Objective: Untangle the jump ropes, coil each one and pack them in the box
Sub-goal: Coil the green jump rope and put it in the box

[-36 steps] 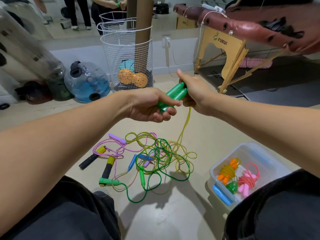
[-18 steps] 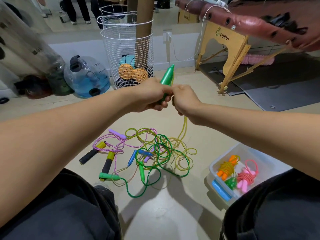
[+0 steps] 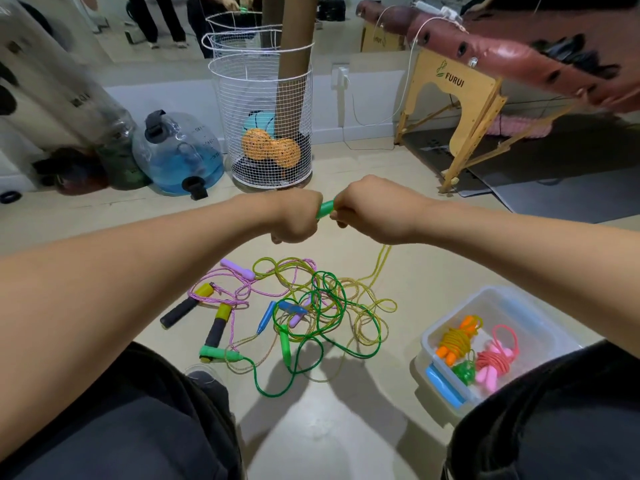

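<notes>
Green handle (image 3: 325,208) sat between your fists: your left hand (image 3: 294,216) and right hand (image 3: 367,209) both had fingers curled round it. Its yellow rope (image 3: 379,261) hung to the tangle (image 3: 311,306) on the floor; the box (image 3: 491,306) stood right.

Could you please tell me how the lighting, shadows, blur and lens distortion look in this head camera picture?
Head view: even indoor light; soft shadows of the arms fall on the floor near the tangled jump ropes. Wide-angle distortion bends the massage table and stretches the forearms. Left edge is smeared and blurred, the centre sharp: both hands, left hand and right hand, on the green handle.
</notes>
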